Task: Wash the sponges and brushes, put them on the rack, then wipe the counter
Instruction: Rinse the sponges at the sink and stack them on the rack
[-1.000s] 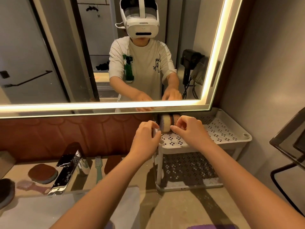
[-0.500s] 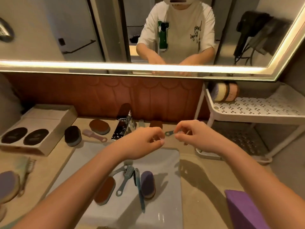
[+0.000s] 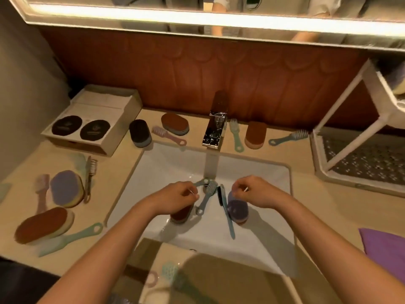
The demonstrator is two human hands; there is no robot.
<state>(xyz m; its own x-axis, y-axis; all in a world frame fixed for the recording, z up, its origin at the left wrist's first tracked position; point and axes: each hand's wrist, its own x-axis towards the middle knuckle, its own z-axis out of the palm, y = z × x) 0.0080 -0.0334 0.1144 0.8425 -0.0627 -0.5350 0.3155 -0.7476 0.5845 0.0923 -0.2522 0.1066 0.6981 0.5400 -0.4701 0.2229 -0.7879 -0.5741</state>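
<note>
The left hand (image 3: pixel 175 197) and right hand (image 3: pixel 256 191) hung apart over the sink (image 3: pixel 175 163), fingers curled in; whether either pinched anything could not be told. Under the left lay a brown sponge (image 3: pixel 182 215), under the right a purple sponge (image 3: pixel 237 212). Between them lay a grey brush (image 3: pixel 206 199) and a black-bristled brush (image 3: pixel 226 216). Beyond, the tap (image 3: pixel 214 130) ran, more of both strewn on the counter (image 3: pixel 291 154); the rack (image 3: pixel 361 165) stood far right.

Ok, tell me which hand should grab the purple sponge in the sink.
Right, probably. The right hand hangs just above the purple sponge; the left hand is over the brown sponge, with the brushes lying between.
</note>
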